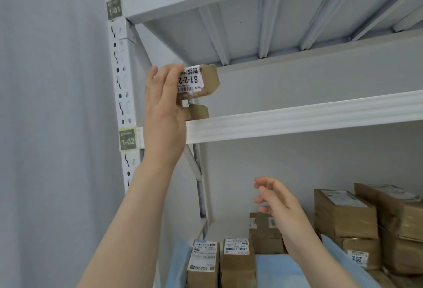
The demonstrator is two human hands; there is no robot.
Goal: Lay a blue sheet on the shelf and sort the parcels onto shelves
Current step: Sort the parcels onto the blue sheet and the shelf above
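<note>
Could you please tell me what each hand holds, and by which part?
The left hand grips a small brown cardboard parcel with a white label by its left end; the right hand holds nothing.

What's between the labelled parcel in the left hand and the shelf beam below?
In the head view, another cardboard box sits there, directly under the parcel, behind the beam.

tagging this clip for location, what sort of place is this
Probably a parcel storeroom or pickup depot: white metal racking with bay tags like 1-02, stacked cardboard parcels with shipping labels, and the left hand holding a small box labelled 81-2.
</note>
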